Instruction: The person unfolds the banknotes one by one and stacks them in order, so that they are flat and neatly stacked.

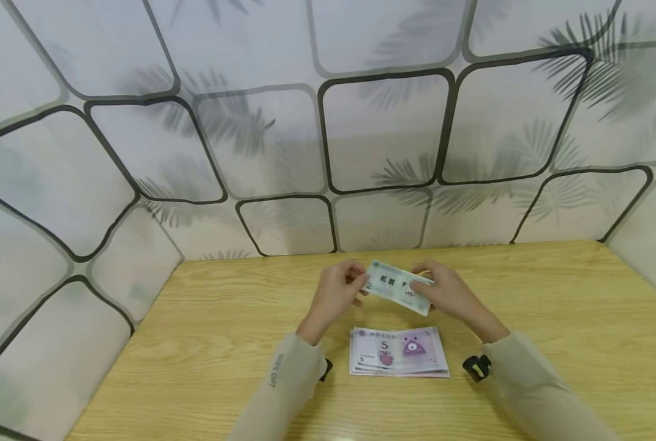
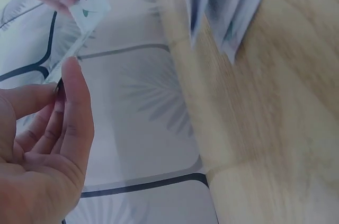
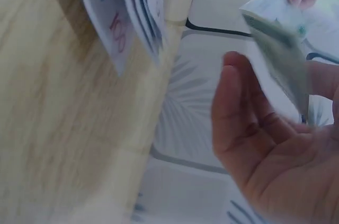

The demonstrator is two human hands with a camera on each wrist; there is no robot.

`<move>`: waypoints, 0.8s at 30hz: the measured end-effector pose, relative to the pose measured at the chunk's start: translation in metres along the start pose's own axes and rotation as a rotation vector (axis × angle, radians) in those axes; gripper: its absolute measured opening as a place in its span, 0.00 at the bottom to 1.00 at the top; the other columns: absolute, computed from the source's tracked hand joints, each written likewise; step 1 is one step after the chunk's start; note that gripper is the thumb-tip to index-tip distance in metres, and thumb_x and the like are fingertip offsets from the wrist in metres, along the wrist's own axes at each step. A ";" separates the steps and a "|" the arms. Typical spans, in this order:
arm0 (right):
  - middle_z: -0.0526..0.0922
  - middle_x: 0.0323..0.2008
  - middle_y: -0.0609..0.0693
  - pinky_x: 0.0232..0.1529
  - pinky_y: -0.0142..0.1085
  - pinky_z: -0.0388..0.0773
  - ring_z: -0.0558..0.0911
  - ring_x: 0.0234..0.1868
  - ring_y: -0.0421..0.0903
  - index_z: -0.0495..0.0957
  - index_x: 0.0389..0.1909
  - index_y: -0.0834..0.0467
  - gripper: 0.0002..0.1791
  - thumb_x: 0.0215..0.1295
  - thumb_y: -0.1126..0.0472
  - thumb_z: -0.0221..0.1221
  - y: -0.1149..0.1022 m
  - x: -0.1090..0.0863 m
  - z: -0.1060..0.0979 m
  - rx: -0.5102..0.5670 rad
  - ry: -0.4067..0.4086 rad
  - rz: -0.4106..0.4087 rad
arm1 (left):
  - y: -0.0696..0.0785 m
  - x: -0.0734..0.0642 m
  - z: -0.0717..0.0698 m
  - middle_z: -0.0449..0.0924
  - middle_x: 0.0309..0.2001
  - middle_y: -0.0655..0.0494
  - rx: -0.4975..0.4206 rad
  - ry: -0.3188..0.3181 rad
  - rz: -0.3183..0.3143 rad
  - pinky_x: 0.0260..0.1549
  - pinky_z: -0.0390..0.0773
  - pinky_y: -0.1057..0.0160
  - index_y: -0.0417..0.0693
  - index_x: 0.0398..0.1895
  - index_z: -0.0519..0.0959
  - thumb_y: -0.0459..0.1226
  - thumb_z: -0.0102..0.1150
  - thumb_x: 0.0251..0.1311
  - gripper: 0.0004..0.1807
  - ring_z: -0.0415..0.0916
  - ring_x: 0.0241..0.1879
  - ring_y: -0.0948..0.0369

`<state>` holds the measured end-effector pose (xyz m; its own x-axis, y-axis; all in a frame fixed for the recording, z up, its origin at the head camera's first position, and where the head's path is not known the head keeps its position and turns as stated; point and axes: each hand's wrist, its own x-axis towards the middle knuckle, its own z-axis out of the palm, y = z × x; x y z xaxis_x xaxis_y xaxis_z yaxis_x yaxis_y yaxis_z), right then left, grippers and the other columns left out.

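A pale green play banknote [image 1: 392, 283], marked with a 2 at its left end, is held tilted above the table between both hands. My left hand [image 1: 335, 291] pinches its left end between thumb and fingers, and the left wrist view shows that pinch of the left hand [image 2: 50, 128] edge-on. At the other end my right hand [image 1: 448, 293] grips the note, thumb on its printed face. In the right wrist view the banknote [image 3: 278, 57] looks blurred and bent near the right hand [image 3: 280, 150]. Below both hands lies a stack of purple play banknotes [image 1: 399, 352] marked 5.
The wooden table [image 1: 212, 343] spreads around the stack. A patterned curtain or wall covering [image 1: 383, 135] with dark outlines and leaf shapes stands along the table's back and left edges. Dark wrist devices sit by both sleeves, the right one [image 1: 477, 367] more visible.
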<state>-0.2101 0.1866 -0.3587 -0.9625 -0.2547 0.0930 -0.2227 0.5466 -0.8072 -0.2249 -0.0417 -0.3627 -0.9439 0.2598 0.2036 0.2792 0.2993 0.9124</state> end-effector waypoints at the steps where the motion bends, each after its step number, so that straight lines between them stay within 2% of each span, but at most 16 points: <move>1: 0.82 0.44 0.69 0.26 0.43 0.84 0.81 0.27 0.45 0.72 0.56 0.76 0.20 0.73 0.64 0.57 0.001 0.000 -0.001 0.000 0.010 -0.002 | -0.001 -0.001 -0.001 0.82 0.33 0.46 -0.023 0.001 -0.006 0.26 0.87 0.56 0.31 0.43 0.79 0.26 0.56 0.70 0.04 0.84 0.36 0.38; 5: 0.84 0.36 0.58 0.28 0.43 0.84 0.80 0.27 0.45 0.79 0.48 0.73 0.13 0.72 0.65 0.59 0.007 0.000 -0.005 0.059 0.012 0.012 | -0.005 -0.003 -0.004 0.81 0.33 0.45 -0.100 0.015 -0.017 0.27 0.87 0.56 0.30 0.45 0.77 0.25 0.54 0.71 0.05 0.84 0.36 0.38; 9: 0.84 0.35 0.57 0.30 0.44 0.86 0.83 0.29 0.50 0.74 0.55 0.77 0.17 0.73 0.67 0.58 0.010 -0.001 -0.009 0.190 -0.032 0.056 | -0.008 -0.006 -0.006 0.81 0.33 0.44 -0.149 0.036 -0.035 0.27 0.87 0.58 0.30 0.46 0.75 0.24 0.53 0.72 0.05 0.84 0.35 0.40; 13: 0.81 0.34 0.55 0.33 0.43 0.86 0.82 0.30 0.46 0.67 0.62 0.80 0.23 0.74 0.68 0.56 0.013 -0.003 -0.014 0.271 -0.028 0.075 | -0.011 -0.007 -0.009 0.82 0.33 0.43 -0.173 0.028 -0.060 0.28 0.87 0.59 0.28 0.49 0.75 0.24 0.53 0.72 0.08 0.84 0.35 0.41; 16: 0.78 0.32 0.53 0.34 0.43 0.86 0.80 0.30 0.42 0.66 0.61 0.80 0.23 0.75 0.68 0.56 0.016 -0.005 -0.017 0.334 -0.014 0.062 | -0.011 -0.008 -0.011 0.83 0.35 0.41 -0.184 -0.009 -0.077 0.31 0.87 0.60 0.25 0.52 0.75 0.24 0.53 0.72 0.11 0.84 0.36 0.41; 18: 0.78 0.33 0.52 0.34 0.42 0.86 0.80 0.31 0.42 0.68 0.58 0.79 0.19 0.75 0.68 0.55 0.019 -0.005 -0.019 0.390 -0.032 0.034 | -0.010 -0.009 -0.013 0.83 0.38 0.41 -0.200 -0.038 -0.092 0.34 0.86 0.61 0.24 0.53 0.75 0.24 0.52 0.72 0.11 0.84 0.36 0.46; 21: 0.80 0.36 0.52 0.35 0.41 0.86 0.82 0.33 0.43 0.73 0.51 0.72 0.11 0.77 0.68 0.53 0.023 -0.005 -0.021 0.520 -0.108 -0.031 | -0.011 -0.012 -0.016 0.83 0.41 0.41 -0.241 -0.092 -0.096 0.39 0.86 0.59 0.24 0.52 0.76 0.24 0.51 0.72 0.10 0.82 0.37 0.55; 24: 0.83 0.39 0.50 0.37 0.38 0.86 0.84 0.37 0.43 0.78 0.47 0.63 0.08 0.79 0.67 0.50 0.027 -0.005 -0.023 0.663 -0.202 -0.104 | -0.013 -0.014 -0.021 0.81 0.37 0.49 -0.313 -0.165 -0.083 0.44 0.85 0.55 0.24 0.51 0.75 0.25 0.51 0.73 0.10 0.77 0.36 0.63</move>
<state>-0.2152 0.2206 -0.3676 -0.8792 -0.4581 0.1306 -0.1085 -0.0743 -0.9913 -0.2189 -0.0686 -0.3695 -0.9126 0.3992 0.0878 0.1116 0.0366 0.9931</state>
